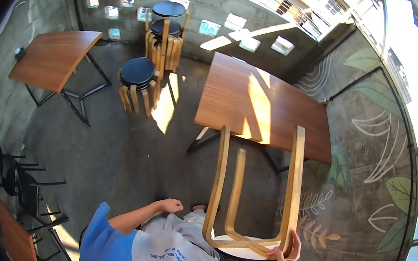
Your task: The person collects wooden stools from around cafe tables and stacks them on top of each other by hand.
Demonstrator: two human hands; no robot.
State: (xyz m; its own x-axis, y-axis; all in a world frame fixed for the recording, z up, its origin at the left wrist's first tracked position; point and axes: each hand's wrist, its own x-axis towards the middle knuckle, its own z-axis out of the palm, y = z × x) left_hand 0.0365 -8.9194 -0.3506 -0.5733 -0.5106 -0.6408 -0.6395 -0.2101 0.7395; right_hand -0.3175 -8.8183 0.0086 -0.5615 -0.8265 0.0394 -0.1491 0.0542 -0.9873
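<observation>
My right hand [284, 257] is closed around the base of a wooden leg on a stool [227, 200]. The stool is turned over, with its bent light-wood legs pointing up and away from me. Its pale seat underside and dark rim show near my body. My left hand [171, 205] hangs over my lap in a loose fist, apart from the stool, and nothing shows in it. Beyond the raised legs stands a brown wooden table [283, 104], which the leg tips overlap in view; I cannot tell whether they touch it.
Stacked stools with dark seats [138, 71] stand by the far wall, with a taller stack [168, 10] behind. Another wooden table [56, 60] is at the back left. Black chairs [27, 190] and a table edge [13, 240] lie to my left. A painted wall [371, 153] runs along the right.
</observation>
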